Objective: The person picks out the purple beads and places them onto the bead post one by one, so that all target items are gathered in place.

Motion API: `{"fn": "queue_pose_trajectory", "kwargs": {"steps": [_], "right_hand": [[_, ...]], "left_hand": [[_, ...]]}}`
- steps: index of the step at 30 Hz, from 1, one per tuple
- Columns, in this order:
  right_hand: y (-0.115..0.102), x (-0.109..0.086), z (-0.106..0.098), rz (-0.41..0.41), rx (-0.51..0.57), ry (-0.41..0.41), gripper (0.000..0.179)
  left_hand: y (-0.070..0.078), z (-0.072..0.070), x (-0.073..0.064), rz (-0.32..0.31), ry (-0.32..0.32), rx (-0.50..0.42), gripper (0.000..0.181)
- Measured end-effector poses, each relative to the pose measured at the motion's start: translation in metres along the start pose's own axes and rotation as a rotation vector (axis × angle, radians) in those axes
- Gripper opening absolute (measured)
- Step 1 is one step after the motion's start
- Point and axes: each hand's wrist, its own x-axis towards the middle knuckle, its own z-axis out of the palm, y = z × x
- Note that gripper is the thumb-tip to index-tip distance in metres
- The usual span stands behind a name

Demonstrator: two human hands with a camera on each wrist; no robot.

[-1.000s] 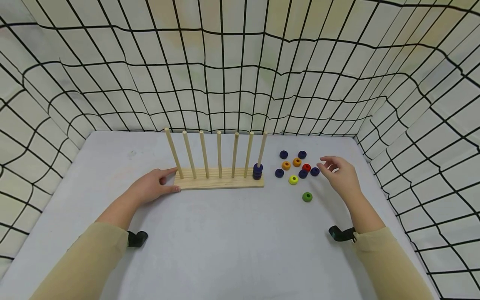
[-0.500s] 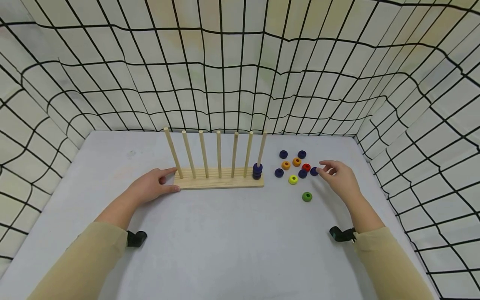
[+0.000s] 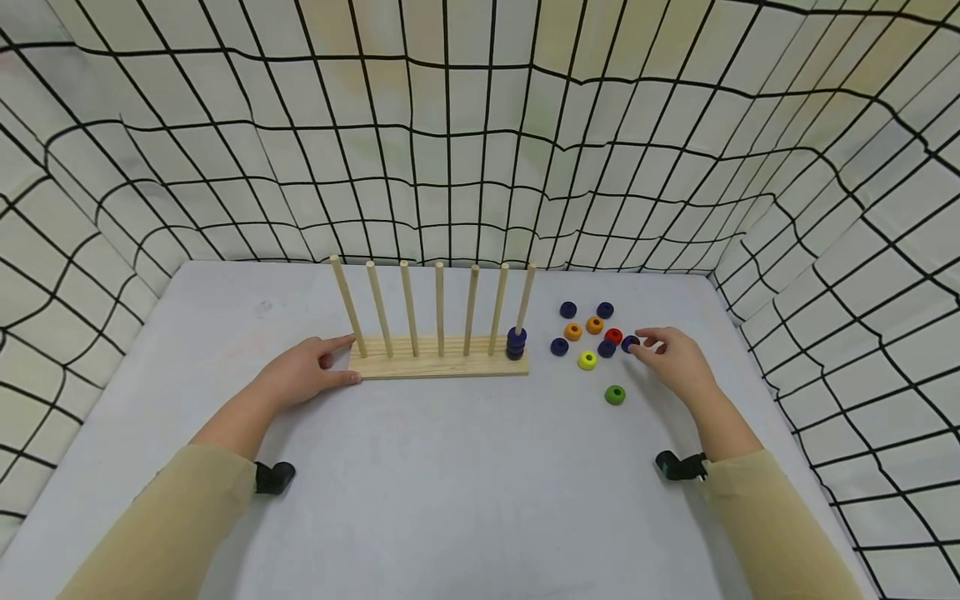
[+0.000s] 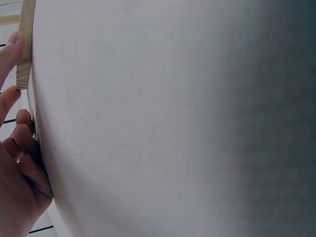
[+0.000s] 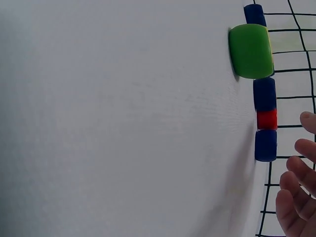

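A wooden peg rack (image 3: 442, 365) with a row of upright pegs stands at the middle of the table; dark blue beads (image 3: 515, 343) are stacked low on its rightmost peg. My left hand (image 3: 303, 375) holds the rack's left end, thumb at the front corner and index finger at the back one. In the left wrist view, a fingertip lies on the wooden base (image 4: 25, 44). My right hand (image 3: 675, 362) is bent over a dark blue bead (image 3: 628, 342), its fingertips overlapping the bead's edge. In the right wrist view, a gap separates the fingers (image 5: 306, 173) from the blue bead (image 5: 265, 145).
Loose beads lie right of the rack: a red bead (image 3: 613, 336), a yellow bead (image 3: 587, 360), a green bead (image 3: 615, 395), an orange bead (image 3: 572, 332) with another beside it, and several dark blue ones. Black netting (image 3: 480, 167) over white walls encloses the table's back and sides.
My right hand has lowered slightly, its fingertips coming closer to the outermost dark blue bead. The left hand and the rack have stayed in place.
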Motion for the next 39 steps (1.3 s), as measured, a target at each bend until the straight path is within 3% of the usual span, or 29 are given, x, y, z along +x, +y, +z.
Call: {"fn": "queue_pose_trajectory", "kwargs": {"steps": [18,39], "right_hand": [[0.004,0.013,0.005,0.082,-0.017,-0.094,0.06],[0.007,0.02,0.009,0.123,-0.006,-0.138,0.057]], "left_hand": [[-0.001,0.001,0.0,-0.002,-0.002,0.002,0.089],[0.001,-0.001,0.0,-0.002,-0.012,0.007,0.088]]}}
